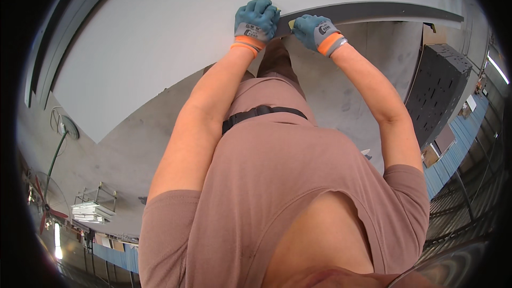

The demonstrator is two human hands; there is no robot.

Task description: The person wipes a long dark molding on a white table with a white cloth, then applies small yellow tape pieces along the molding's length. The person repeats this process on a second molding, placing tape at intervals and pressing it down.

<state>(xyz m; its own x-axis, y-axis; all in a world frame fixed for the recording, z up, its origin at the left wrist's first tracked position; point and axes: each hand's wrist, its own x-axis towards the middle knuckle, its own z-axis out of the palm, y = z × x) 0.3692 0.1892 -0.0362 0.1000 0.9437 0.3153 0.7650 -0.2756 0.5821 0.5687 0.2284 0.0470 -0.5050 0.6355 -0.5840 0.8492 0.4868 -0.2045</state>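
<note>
Both my hands wear blue-palmed grey work gloves with orange cuffs. My left hand point(257, 20) is closed over the left end of a long dark grey strip point(368, 12), with a sliver of yellow at its fingertips. What its fingers hold is mostly hidden. Just to the right, my right hand point(313, 30) is curled shut by the strip's lower edge. A small yellow thing point(292, 23) pokes out of its fingers; its kind does not show. The strip runs rightward along the near edge of a large white panel point(160, 37).
Dark long profiles point(64, 32) line the panel's far left. A black slotted block point(440, 82) stands on the right. Behind on the left are a standing fan point(45, 208) and a rack with white pieces point(93, 210). Grey concrete floor point(352, 69) lies below.
</note>
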